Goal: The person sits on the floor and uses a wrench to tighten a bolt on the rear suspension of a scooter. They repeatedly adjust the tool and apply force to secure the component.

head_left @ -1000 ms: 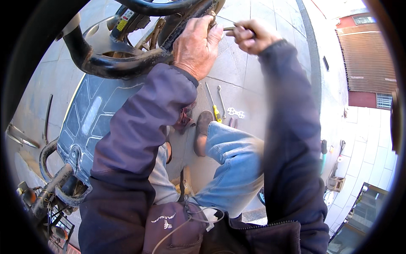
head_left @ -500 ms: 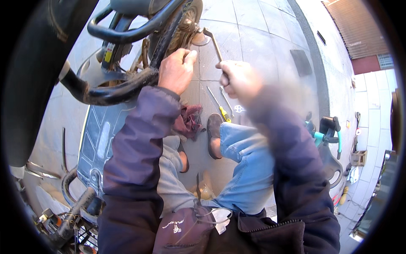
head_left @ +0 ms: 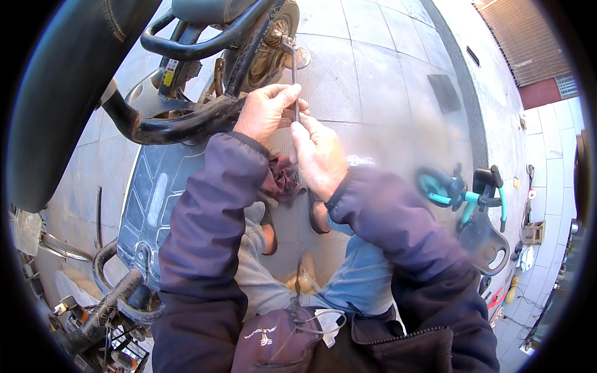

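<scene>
I hold a long metal wrench [head_left: 294, 68] whose head sits at the hub [head_left: 273, 40] of a scooter's wheel. My left hand [head_left: 264, 112] is closed on the middle of the shaft, beside the scooter's black tube frame [head_left: 168, 127]. Just below it, my right hand [head_left: 318, 155] wraps round the wrench's lower end, fingers closed. A crumpled dark red rag [head_left: 280, 180] lies on the paving beneath my hands. A flat silver multi-hole spanner [head_left: 360, 160] lies right of my right hand, partly blurred; other floor tools are hidden.
The scooter's footboard [head_left: 146, 205] is at left, with more bike parts [head_left: 99, 323] lower left. A teal and black child's bike [head_left: 472, 205] stands at right by a pale wall [head_left: 497, 130]. Small items [head_left: 532, 233] line the far right. A dark flat piece [head_left: 443, 92] lies on the paving.
My right hand has moved left and the wrench has swung from slanting to nearly upright. My left hand has shifted right from beside the frame onto the wrench's shaft.
</scene>
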Motion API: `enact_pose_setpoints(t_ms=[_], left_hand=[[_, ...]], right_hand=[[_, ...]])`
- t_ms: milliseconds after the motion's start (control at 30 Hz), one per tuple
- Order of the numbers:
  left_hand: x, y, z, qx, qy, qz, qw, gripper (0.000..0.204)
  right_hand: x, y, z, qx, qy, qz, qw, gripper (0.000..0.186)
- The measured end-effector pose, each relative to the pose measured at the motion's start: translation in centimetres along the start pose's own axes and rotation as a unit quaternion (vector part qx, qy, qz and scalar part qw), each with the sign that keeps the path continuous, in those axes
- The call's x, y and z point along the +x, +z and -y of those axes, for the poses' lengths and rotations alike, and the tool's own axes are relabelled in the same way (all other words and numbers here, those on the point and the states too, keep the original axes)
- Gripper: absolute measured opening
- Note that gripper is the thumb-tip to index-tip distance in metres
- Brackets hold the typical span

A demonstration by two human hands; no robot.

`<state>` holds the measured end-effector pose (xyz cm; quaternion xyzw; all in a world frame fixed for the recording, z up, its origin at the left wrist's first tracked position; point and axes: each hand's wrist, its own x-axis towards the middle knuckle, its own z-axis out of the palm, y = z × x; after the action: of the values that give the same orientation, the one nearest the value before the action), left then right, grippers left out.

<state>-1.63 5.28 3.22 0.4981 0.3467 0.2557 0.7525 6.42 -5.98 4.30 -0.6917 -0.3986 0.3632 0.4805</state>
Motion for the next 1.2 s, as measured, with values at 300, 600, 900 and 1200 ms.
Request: enact_pose_setpoints(t_ms=[300,600,900,1200], left_hand=[[0.3,-1.3,0.5,0.048,0.034,-0.019,0.998,0.018],[1.0,-2.5,1.8,0.365,0.105,-0.146,0.913,0.025],[-0.6,-2.0,0.0,0.531,0.107,-0.191,0.818,0.019],[-1.0,-1.3,0.4,0.550,0.075,-0.187,0.810,0.031]], right_hand=[[0.0,3.8,-1.2,0.012,-0.011,-0.011,1.000,0.043],[0.9,5.5,-1.2,-0.103,-0.043,-0.028,0.993,0.028],[2.0,6.5,-2.9,-0.110,0.038,0.092,0.989,0.038],[2.6,8.8,-7.5,0.055,0.023,-0.010,0.998,0.021]])
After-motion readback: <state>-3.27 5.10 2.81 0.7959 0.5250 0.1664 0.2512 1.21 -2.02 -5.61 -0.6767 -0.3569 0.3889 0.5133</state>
